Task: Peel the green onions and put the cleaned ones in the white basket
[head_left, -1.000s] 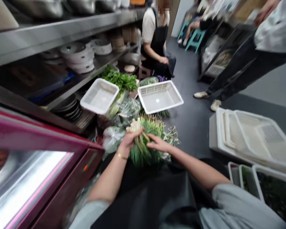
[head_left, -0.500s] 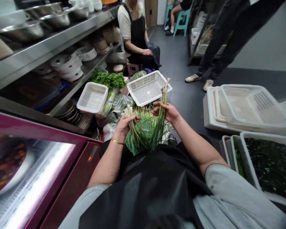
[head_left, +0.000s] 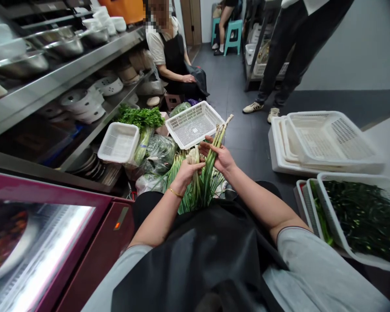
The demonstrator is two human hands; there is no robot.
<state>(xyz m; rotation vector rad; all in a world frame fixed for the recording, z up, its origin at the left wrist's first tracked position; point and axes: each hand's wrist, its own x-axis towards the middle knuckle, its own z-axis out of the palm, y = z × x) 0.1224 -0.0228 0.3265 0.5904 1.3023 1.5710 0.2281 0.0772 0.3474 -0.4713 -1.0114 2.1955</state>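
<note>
My left hand is closed round a bunch of green onions, their pale root ends sticking up past the thumb. Beside it, my right hand holds a few longer green onions between thumb and palm, roots pointing up and to the right, with its other fingers partly spread. The two hands are close together, almost touching. Below and behind them lies a pile of green onions, its leaves running down to my black apron.
Ahead lies a white perforated basket. To its left are a white tub, leafy greens and bagged vegetables. Stacked baskets and dark greens stand right. A seated person and a standing person are farther off.
My hands have come closer together, the left moving right toward the other. The green onions in my right hand now lean more to the right. The view has shifted slightly.
</note>
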